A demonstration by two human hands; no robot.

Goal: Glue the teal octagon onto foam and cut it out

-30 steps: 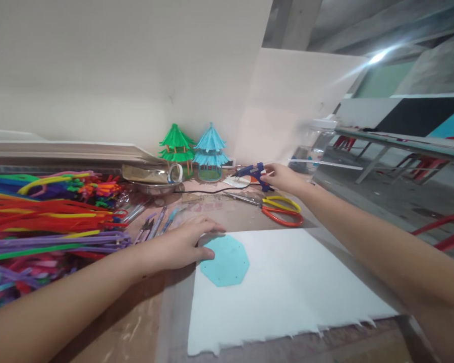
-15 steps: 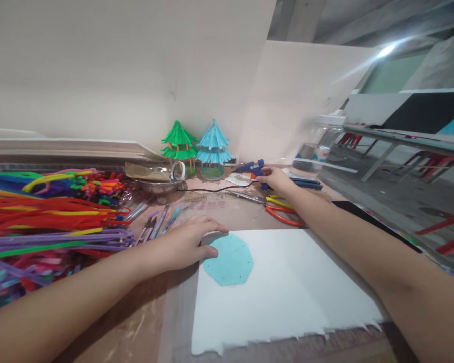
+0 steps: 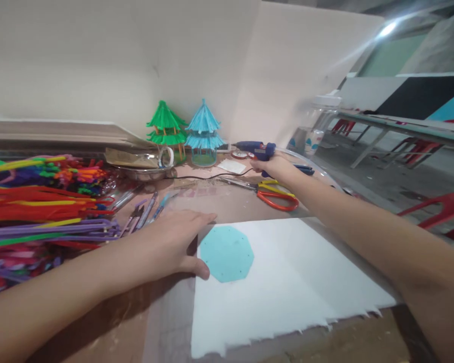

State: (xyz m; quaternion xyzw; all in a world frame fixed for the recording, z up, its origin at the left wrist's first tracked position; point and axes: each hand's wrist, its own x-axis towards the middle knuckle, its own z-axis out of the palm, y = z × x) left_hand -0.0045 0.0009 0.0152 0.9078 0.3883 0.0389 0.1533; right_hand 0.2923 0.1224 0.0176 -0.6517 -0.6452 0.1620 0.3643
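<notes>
My right hand (image 3: pixel 273 167) reaches to the back of the table and is closed on the handle of a blue hot glue gun (image 3: pixel 254 147), whose nozzle points left. My left hand (image 3: pixel 177 244) is open, thumb and fingers spread, at the left edge of a light blue octagon (image 3: pixel 227 254) with small dark dots near its rim. The octagon lies on a white sheet (image 3: pixel 287 282) with a ragged front edge. Orange- and yellow-handled scissors (image 3: pixel 276 196) lie behind the sheet, under my right forearm.
Bundles of coloured pipe cleaners (image 3: pixel 41 201) fill the left side. Pens (image 3: pixel 149 209) lie beside them. Behind stand a metal bowl (image 3: pixel 144 174) with a tape roll, a green pagoda model (image 3: pixel 166 128), a blue pagoda model (image 3: pixel 204 133) and a clear jar (image 3: pixel 321 121).
My right hand has taken hold of the glue gun and raised it slightly from its place. My left thumb has come off the octagon, and the hand has opened wider.
</notes>
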